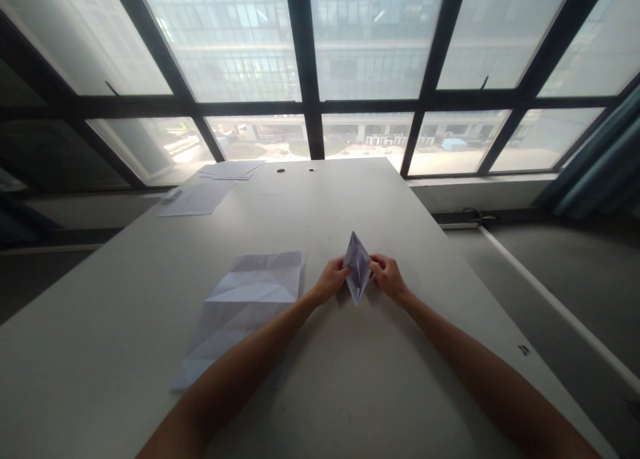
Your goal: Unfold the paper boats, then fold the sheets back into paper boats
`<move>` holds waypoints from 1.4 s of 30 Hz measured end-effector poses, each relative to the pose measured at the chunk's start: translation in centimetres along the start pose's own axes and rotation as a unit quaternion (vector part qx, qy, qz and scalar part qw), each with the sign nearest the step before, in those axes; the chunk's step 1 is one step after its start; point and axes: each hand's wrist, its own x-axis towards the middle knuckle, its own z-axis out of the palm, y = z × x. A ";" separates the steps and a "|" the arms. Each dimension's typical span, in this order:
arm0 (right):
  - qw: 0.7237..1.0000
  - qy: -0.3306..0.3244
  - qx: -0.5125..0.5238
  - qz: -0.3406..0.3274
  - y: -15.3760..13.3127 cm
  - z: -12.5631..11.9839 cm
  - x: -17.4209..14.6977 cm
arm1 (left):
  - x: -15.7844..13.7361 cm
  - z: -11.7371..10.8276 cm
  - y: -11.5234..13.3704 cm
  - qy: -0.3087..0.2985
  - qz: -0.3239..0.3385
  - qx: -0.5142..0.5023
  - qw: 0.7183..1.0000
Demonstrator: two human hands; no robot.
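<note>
A small folded piece of white paper [357, 267], diamond-shaped with a crease and opening down its middle, is held up just above the table. My left hand [332, 280] grips its left corner with the thumb on the near face. On the other side my right hand [389, 276] pinches the right corner between thumb and fingers. Both hands are closed, and the fingers behind the paper are partly hidden. Left of my hands lies a large creased sheet of paper [250, 292], partly covered by my left forearm.
The white table [340, 199] reaches to the large windows. Flat paper sheets [200, 198] lie at its far left, beside a small clear object I cannot make out. Two round holes are near the far edge. A small dark mark [523, 350] is by the right edge.
</note>
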 end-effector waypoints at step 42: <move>0.987 -0.063 0.097 0.110 -0.2 -0.1 0.6 | 0.0 -0.3 1.1 -0.026 -0.062 0.049 0.997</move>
